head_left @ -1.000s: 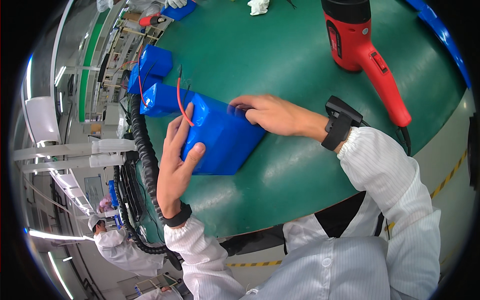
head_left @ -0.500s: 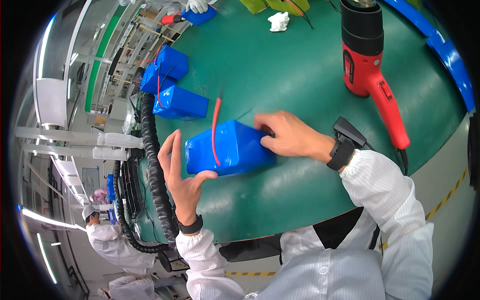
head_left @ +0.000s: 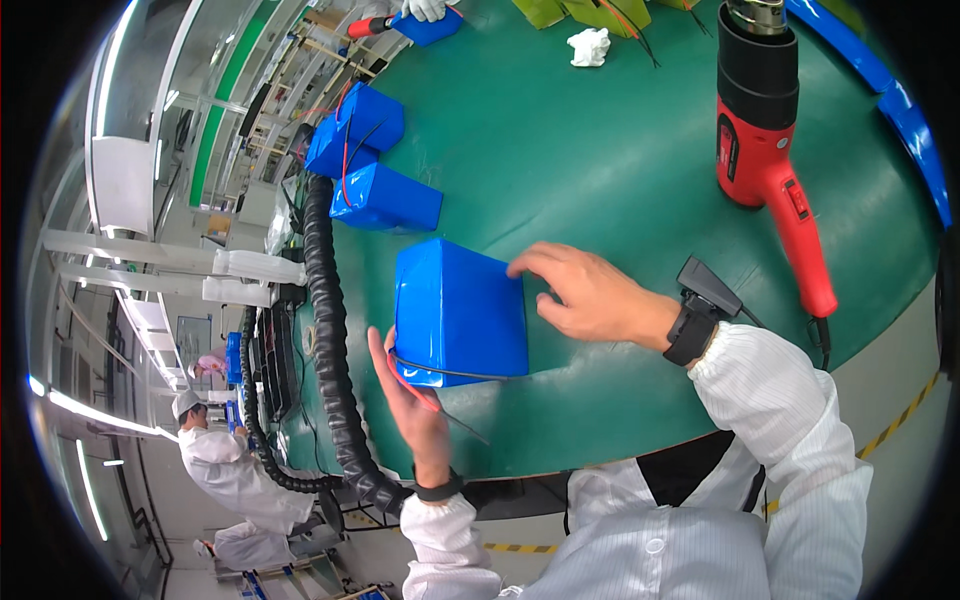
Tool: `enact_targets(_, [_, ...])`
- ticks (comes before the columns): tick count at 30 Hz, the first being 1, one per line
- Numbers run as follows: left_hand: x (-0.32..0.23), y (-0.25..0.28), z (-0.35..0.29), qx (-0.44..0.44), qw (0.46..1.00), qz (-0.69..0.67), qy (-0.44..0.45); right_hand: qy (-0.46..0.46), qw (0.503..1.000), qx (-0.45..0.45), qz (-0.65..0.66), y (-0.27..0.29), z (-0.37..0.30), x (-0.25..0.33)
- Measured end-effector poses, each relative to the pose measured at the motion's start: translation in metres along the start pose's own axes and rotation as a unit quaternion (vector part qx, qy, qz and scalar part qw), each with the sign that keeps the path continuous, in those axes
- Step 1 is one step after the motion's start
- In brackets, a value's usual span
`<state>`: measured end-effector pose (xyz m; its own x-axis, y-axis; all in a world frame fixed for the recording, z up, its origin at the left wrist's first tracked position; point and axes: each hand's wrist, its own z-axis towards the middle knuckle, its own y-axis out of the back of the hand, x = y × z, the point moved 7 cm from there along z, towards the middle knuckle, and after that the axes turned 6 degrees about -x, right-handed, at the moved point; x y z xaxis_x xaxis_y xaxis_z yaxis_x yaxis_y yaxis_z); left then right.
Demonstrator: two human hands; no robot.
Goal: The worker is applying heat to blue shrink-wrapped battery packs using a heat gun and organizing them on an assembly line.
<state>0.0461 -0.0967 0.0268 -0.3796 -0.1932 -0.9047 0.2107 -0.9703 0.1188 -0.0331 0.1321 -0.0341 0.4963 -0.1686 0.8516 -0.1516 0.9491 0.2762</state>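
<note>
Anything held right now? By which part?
Can't tell: the left hand is by the blue pack near its wires, grip unclear; the right hand is open at the pack's upper right corner, not gripping.

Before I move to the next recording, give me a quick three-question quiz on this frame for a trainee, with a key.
1. True or false: the heat gun is to the left of the blue block between the hands.
2. Of the left hand and the right hand, which is nearer the block's red wire? A) left B) right
3. Fill in: the crumpled wad on the table is coloured ____.

Key: 1. False; 2. A; 3. White.
</note>
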Motion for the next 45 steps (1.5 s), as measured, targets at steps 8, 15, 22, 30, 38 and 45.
enact_targets(8, [-0.019, -0.025, -0.018, -0.027, 0.927, 0.330, -0.175, 0.060, 0.998, -0.003, 0.000, -0.012, -0.005, 0.007])
enact_targets(15, [-0.008, 0.003, 0.002, 0.004, 0.981, 0.137, -0.138, 0.016, 0.999, -0.028, 0.034, -0.006, -0.002, 0.009])
enact_targets(22, [0.002, -0.009, -0.005, -0.086, 0.947, 0.291, -0.107, 0.004, 0.999, 0.043, 0.020, -0.016, -0.003, 0.005])
enact_targets(30, [0.003, -0.020, -0.017, -0.093, 0.894, 0.409, -0.156, 0.015, 0.999, 0.039, 0.001, -0.013, -0.005, 0.005])
enact_targets(38, [-0.007, -0.019, -0.016, -0.029, 0.870, 0.467, -0.153, 0.008, 0.999, 0.041, -0.003, -0.011, -0.006, 0.005])
enact_targets(45, [-0.002, -0.016, -0.027, -0.082, 0.938, 0.306, -0.143, 0.021, 1.000, 0.007, 0.001, -0.006, -0.001, 0.017])
